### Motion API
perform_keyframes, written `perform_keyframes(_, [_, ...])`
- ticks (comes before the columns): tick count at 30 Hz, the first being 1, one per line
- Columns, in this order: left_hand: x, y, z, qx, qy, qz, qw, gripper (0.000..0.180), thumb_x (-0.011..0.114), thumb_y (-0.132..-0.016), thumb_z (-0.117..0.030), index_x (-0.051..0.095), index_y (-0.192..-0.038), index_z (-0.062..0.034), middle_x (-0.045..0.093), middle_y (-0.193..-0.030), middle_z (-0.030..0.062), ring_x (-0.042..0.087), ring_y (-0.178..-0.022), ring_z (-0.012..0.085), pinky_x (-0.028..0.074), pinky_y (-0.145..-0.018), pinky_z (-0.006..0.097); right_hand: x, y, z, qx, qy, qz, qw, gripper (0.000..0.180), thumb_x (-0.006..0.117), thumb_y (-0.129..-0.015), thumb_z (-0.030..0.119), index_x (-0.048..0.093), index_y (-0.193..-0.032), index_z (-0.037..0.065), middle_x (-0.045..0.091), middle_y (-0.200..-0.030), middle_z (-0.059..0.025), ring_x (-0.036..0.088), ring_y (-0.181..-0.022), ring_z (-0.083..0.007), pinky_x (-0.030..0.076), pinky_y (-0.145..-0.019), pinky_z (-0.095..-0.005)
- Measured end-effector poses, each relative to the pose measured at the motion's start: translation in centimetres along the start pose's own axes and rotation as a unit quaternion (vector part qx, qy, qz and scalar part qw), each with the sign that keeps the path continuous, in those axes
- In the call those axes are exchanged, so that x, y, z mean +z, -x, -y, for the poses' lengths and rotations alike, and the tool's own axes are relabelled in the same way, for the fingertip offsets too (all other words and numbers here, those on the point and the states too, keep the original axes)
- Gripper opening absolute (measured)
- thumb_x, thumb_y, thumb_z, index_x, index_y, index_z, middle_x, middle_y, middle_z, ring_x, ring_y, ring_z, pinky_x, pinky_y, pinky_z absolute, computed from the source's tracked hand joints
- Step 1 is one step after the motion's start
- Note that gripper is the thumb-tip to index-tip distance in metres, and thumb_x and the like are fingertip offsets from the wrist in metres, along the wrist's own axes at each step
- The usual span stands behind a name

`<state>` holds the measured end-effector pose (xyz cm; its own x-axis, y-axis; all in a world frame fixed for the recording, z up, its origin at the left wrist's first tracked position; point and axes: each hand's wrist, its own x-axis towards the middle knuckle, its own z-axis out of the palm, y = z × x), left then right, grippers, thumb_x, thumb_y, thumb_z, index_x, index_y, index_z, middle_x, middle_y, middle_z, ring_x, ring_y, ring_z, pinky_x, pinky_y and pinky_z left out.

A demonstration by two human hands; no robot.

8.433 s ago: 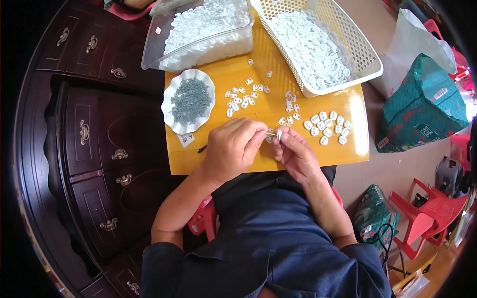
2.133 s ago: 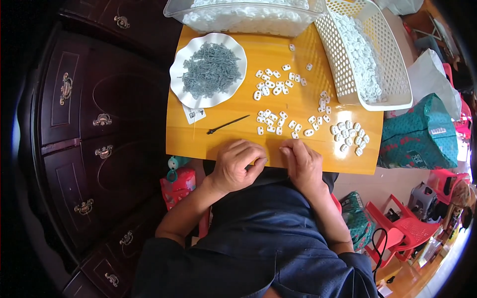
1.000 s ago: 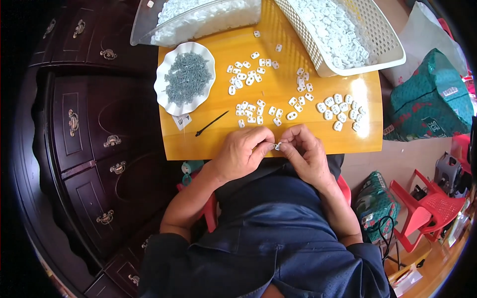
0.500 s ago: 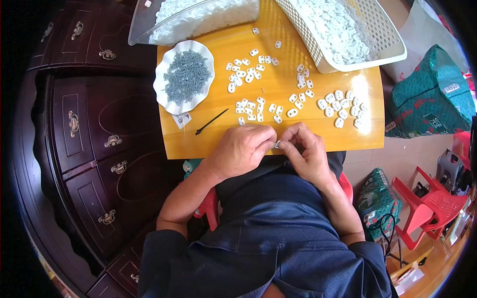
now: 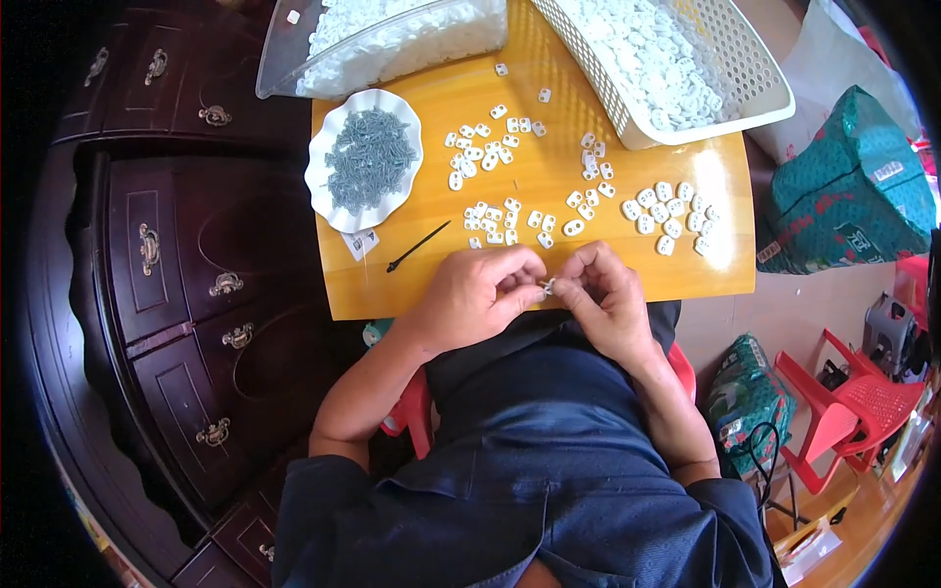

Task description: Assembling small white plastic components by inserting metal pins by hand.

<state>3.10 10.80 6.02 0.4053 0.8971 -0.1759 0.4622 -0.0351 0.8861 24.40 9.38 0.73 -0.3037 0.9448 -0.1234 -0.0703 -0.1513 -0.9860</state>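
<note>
Over the table's near edge, my left hand (image 5: 487, 294) and my right hand (image 5: 606, 302) meet fingertip to fingertip. Between their thumbs and forefingers they pinch a small white plastic piece (image 5: 549, 286); its detail is too small to make out. Beyond my fingers lie several loose white two-hole plastic pieces (image 5: 493, 221) in scattered groups. Rounder white oval pieces (image 5: 670, 228) sit grouped at the right. A white scalloped plate (image 5: 412, 186) heaped with small grey screws stands at the left, and a thin black stick (image 5: 419, 247) lies slanted near my left hand.
At the back of the wooden table (image 5: 372, 294) stand a clear bin (image 5: 284, 73) and a cream perforated basket (image 5: 755, 122), both full of white pieces. Dark drawers (image 5: 157, 314) rise on the left. Green bags (image 5: 843, 196) and a red plastic chair (image 5: 833, 412) are at the right.
My left hand's fingers have parted slightly, and the white piece between my fingertips has turned a little. The whole view has shifted slightly.
</note>
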Motion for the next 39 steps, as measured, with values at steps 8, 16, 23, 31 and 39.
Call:
perform_keyframes(8, [-0.2, -2.4, -0.1, 0.07, -0.13, -0.104, 0.984, 0.023, 0.076, -0.088, -0.002, 0.071, -0.11, -0.0021, 0.072, -0.087, 0.0097, 0.071, -0.074, 0.0207, 0.057, -0.069, 0.032, -1.7, -0.2, 0.5, 0.009, -0.112, -0.094, 0.989, 0.013, 0.065, -0.102, -0.001, 0.058, -0.113, 0.002, 0.064, -0.096, 0.0014, 0.059, -0.085, -0.0033, 0.047, -0.075, -0.0187])
perform_keyframes(16, [2.4, -5.4, -0.4, 0.159, -0.3, -0.126, 0.932, 0.021, 0.077, -0.087, -0.015, 0.073, -0.106, -0.0064, 0.068, -0.093, 0.0095, 0.069, -0.086, 0.0311, 0.056, -0.073, 0.043, -1.9, -0.4, 0.4, -0.011, -0.146, -0.129, 0.981, 0.012, 0.064, -0.102, 0.0, 0.058, -0.112, 0.002, 0.062, -0.095, 0.0024, 0.058, -0.084, -0.0028, 0.047, -0.075, -0.019])
perform_keyframes(23, [3.1, -5.8, -0.5, 0.121, -0.309, -0.104, 0.938, 0.016, 0.077, -0.087, -0.014, 0.065, -0.094, -0.0057, 0.067, -0.094, 0.0108, 0.068, -0.087, 0.0325, 0.055, -0.072, 0.045, -2.0, -0.3, 0.6, -0.003, -0.144, -0.129, 0.981, 0.012, 0.064, -0.102, 0.0, 0.058, -0.112, 0.002, 0.063, -0.095, 0.0024, 0.059, -0.083, -0.0027, 0.047, -0.074, -0.0183])
perform_keyframes(31, [2.0, -5.0, -1.3, 0.097, -0.135, -0.122, 0.979, 0.013, 0.075, -0.09, -0.005, 0.063, -0.095, -0.0041, 0.064, -0.079, 0.0035, 0.061, -0.065, 0.0162, 0.049, -0.059, 0.032, -1.9, -0.3, 0.4, 0.006, -0.118, -0.128, 0.985, 0.012, 0.066, -0.101, 0.0, 0.06, -0.111, 0.002, 0.062, -0.094, 0.0038, 0.056, -0.082, -0.0015, 0.046, -0.073, -0.018])
perform_keyframes(39, [1.4, -4.1, 0.2, 0.034, 0.156, -0.062, 0.985, 0.016, 0.068, -0.098, 0.001, 0.069, -0.114, 0.0019, 0.071, -0.088, -0.0004, 0.063, -0.077, 0.0019, 0.053, -0.068, 0.022, -1.1, 0.0, 0.4, 0.009, -0.103, -0.104, 0.989, 0.012, 0.067, -0.1, 0.0, 0.06, -0.109, 0.002, 0.061, -0.092, 0.0052, 0.055, -0.081, -0.0012, 0.045, -0.072, -0.0183])
